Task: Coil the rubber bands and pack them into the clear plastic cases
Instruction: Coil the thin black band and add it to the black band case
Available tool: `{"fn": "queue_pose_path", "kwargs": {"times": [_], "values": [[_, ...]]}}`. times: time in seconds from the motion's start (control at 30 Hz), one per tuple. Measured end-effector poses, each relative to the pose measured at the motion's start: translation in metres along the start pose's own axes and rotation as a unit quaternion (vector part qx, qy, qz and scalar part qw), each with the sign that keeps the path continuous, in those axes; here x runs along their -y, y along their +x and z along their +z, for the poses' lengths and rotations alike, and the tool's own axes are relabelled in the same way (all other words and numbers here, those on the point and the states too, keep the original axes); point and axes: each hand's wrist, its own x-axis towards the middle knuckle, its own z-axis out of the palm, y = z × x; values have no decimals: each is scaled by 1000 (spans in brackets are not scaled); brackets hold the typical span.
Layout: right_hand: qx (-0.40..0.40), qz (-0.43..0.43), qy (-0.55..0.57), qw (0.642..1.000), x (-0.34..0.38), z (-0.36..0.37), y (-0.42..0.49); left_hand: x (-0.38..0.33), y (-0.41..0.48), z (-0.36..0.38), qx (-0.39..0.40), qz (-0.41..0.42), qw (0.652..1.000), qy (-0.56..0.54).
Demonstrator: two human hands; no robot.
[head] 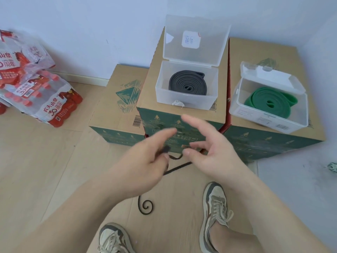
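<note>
Three cardboard boxes stand against the white wall [91, 24]: a low left box [118, 99], a taller middle box [151, 92], a right box [273, 52]. Shrink-wrapped bottled water packs [45, 99] lie stacked on the wooden floor [36, 161], far left.

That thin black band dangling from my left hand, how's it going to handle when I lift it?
Probably floppy: the black band sags from your left hand toward the floor. Its lower end curls into a spiral, so it may spring loose while coiling.

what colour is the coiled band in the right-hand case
Green: the coiled band in the right case, seen in the head view.
</note>
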Motion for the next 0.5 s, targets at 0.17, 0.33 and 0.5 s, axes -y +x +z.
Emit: {"fn": "queue_pose_path", "kwargs": {"times": [0.17, 0.33, 0.5], "values": [[85, 4, 89, 992, -2, 6, 2, -5, 3, 8, -52, 94, 994, 11], [18, -12, 119, 993, -2, 4, 4, 6, 6, 0, -96, 94, 990, 49], [-85, -24, 347, 934, 11, -8, 8, 28, 4, 2, 66, -51, 986, 147]]}}
